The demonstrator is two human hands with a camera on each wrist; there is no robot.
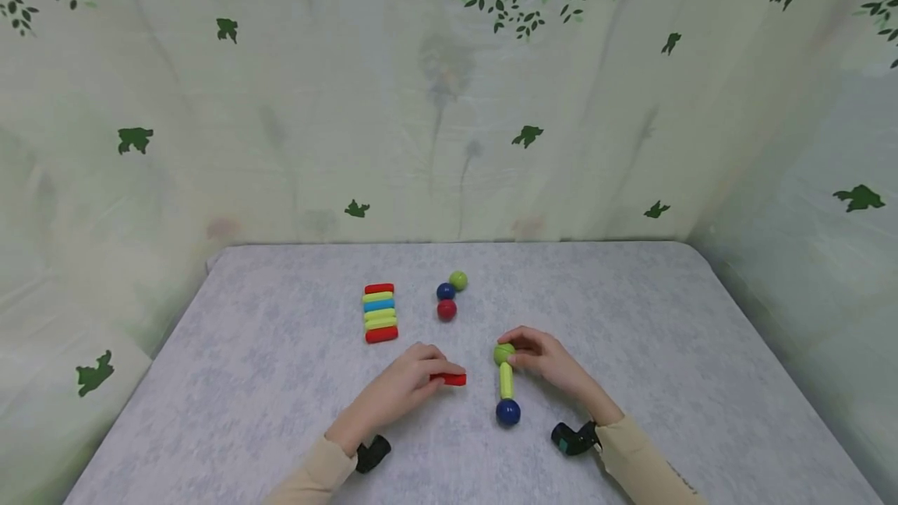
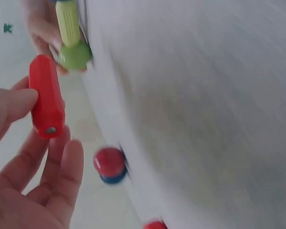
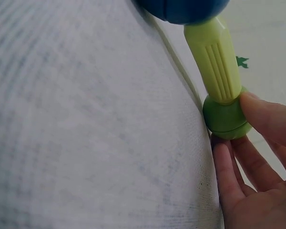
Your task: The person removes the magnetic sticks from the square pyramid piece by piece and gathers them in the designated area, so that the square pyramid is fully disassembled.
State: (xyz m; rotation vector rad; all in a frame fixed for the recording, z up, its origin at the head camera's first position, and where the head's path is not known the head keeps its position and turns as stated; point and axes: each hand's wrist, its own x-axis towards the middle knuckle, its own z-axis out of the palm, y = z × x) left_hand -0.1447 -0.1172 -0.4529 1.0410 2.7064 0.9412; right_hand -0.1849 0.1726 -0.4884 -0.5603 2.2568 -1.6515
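Note:
My left hand (image 1: 410, 380) pinches a red rod (image 2: 46, 98) between thumb and fingers, just left of a joined piece. That piece is a yellow-green rod (image 1: 507, 382) with a green ball (image 1: 503, 354) at its far end and a dark blue ball (image 1: 508, 412) at its near end. Thumb and fingers of my right hand (image 1: 550, 361) hold the green ball, which looks to be at the table surface. In the left wrist view a small metallic spot shows on the red rod's end. A gap separates the red rod from the joined piece.
Farther back on the grey table (image 1: 281, 380), a row of red, yellow-green and blue rods (image 1: 380, 305) lies side by side. Right of it sit a red ball (image 1: 447, 310), a blue ball (image 1: 445, 291) and a green ball (image 1: 459, 280). A leaf-patterned curtain (image 1: 393, 139) stands behind.

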